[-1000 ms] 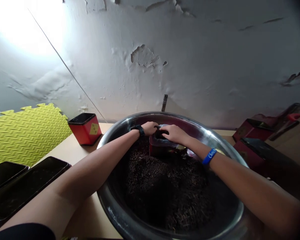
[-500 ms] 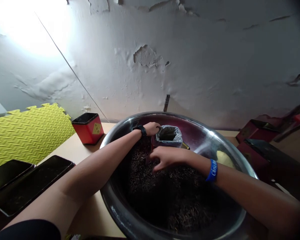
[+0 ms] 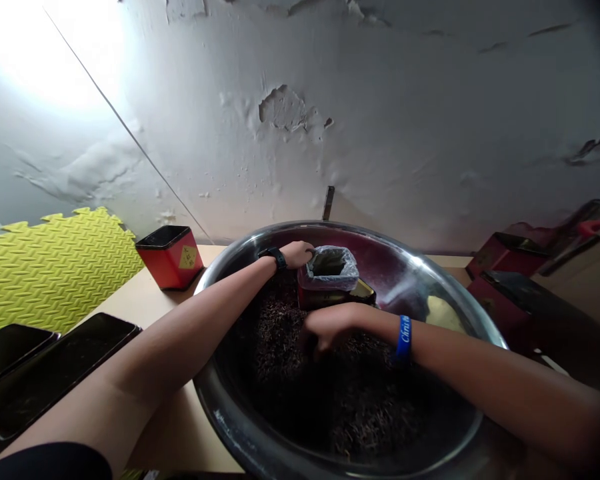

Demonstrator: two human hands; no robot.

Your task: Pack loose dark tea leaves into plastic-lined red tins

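Head view, what's in front of us?

A wide stainless steel basin [image 3: 219, 407] sits on the surface [image 3: 173, 427], heaped with dark shredded leaves [image 3: 360, 400], probably tea. A red tin [image 3: 320, 298] stands upright among the leaves toward the basin's far side, its mouth lined with a clear plastic liner [image 3: 330, 277].

And the hands?

The left hand [image 3: 296, 254] is hooked over the liner's rim, gripping it, with a black watch [image 3: 275, 258] on the wrist. The right hand [image 3: 330, 327], a blue wristband [image 3: 403, 337] at its wrist, curls down into the leaves just in front of the tin. Its fingertips are buried, so I can't tell whether they've closed on anything.

Is that a good way to work?

It looks sound to me: one hand on the liner keeps the mouth open and the tin steady, while the other stays low and close, so few leaves should scatter.
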